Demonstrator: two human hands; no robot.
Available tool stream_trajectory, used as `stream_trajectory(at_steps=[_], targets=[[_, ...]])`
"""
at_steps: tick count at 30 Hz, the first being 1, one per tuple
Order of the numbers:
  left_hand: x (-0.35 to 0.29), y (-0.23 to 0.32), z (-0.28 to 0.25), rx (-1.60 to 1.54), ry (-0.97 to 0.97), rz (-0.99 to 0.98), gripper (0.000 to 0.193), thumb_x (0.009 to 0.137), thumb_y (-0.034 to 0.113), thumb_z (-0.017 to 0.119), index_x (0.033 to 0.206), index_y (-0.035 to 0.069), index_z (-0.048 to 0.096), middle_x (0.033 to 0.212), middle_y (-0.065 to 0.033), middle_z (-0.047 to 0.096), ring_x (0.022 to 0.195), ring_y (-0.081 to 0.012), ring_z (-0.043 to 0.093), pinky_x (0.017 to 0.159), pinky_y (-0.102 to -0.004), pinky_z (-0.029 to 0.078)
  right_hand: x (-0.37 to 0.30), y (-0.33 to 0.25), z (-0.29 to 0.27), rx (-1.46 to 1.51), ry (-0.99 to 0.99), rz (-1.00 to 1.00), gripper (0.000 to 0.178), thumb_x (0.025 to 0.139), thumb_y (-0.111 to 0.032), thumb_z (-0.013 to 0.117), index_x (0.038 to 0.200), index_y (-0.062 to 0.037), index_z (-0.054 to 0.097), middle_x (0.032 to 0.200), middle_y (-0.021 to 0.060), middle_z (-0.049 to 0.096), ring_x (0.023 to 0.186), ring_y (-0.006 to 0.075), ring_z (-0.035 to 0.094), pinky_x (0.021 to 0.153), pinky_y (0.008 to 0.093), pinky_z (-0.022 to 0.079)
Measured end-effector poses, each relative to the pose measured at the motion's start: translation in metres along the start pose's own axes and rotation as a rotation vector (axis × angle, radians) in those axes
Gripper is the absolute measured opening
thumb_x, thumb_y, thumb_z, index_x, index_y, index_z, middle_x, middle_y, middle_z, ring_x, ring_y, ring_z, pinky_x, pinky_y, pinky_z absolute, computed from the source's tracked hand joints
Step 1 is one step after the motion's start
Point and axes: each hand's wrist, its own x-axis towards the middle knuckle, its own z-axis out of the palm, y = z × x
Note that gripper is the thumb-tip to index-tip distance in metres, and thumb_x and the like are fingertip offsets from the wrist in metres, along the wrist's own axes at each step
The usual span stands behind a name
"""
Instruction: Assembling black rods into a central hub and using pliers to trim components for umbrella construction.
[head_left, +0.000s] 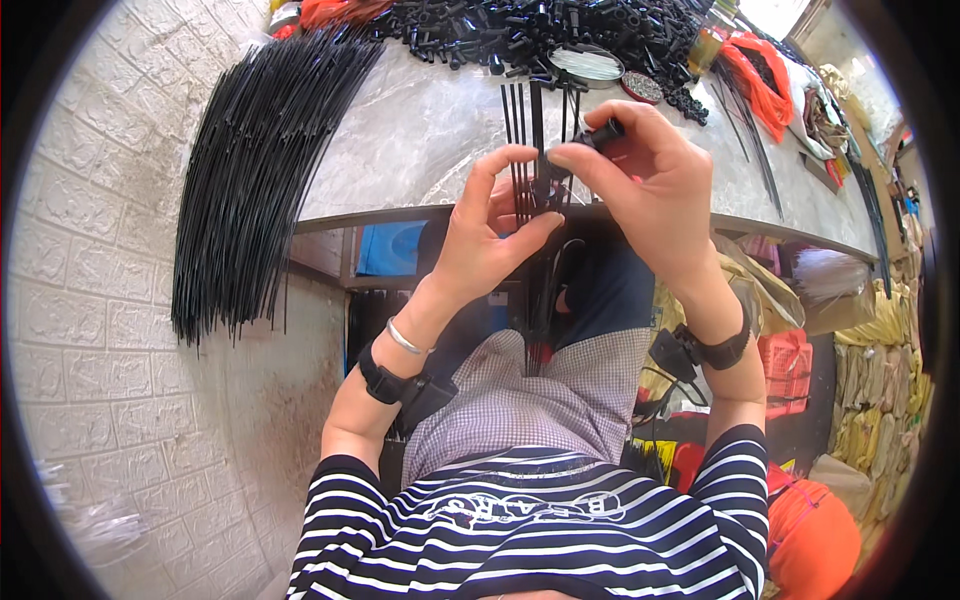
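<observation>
Thin black plastic rods (522,150) stand pinched in my left hand (490,235); my right hand (640,175), at three o'clock, grips a small black plastic cap (603,133). A loose pinch could fan them apart over the table (420,140).

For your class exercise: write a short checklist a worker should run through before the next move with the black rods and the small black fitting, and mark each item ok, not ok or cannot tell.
1. Left hand grips the bunch of thin black rods: ok.
2. Right hand pinches the small black fitting at its fingertips: ok.
3. Fitting lined up with a rod tip: cannot tell, fingers hide it.
4. Rod tips even at the top: ok, roughly level.
5. Spare rods within reach on the tabletop: ok.
6. More black fittings in the pile at the table's far side: ok.
</observation>
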Motion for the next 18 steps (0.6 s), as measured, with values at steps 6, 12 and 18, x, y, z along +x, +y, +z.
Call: stream_trajectory(at_steps=[6, 12, 18], targets=[[0.005, -0.002, 0.003, -0.015, 0.003, -0.048, 0.068, 0.080, -0.007, 0.065, 0.135, 0.009, 0.029, 0.106, -0.0117, 0.059, 0.092, -0.0149, 0.062, 0.080, -0.0293, 0.054, 0.015, 0.012, 0.003, -0.230, -0.064, -0.150, 0.031, 0.075, -0.027, 0.075, 0.079, 0.0006, 0.063, 0.061, 0.0119, 0.060, 0.054, 0.0223, 0.061, 0.051, 0.0304, 0.046], [0.006, -0.010, 0.003, 0.000, -0.020, -0.026, 0.063, 0.081, -0.006, 0.066, 0.131, 0.009, 0.031, 0.107, -0.0125, 0.060, 0.090, -0.0147, 0.063, 0.079, -0.0289, 0.054, 0.038, 0.011, -0.005, -0.359, -0.283, -0.151, 0.037, 0.072, -0.031, 0.072, 0.068, 0.0046, 0.062, 0.060, 0.0173, 0.059, 0.056, 0.0322, 0.061, 0.056, 0.0370, 0.048], [0.007, -0.005, 0.005, 0.041, 0.011, -0.048, 0.052, 0.079, -0.001, 0.069, 0.122, 0.006, 0.041, 0.101, -0.0078, 0.063, 0.084, -0.0097, 0.063, 0.074, -0.0241, 0.053, 0.049, 0.008, -0.008, -0.381, -0.394, -0.113, 0.041, 0.067, -0.032, 0.073, 0.067, 0.0075, 0.062, 0.059, 0.0209, 0.058, 0.059, 0.0345, 0.060, 0.058, 0.0385, 0.048]])
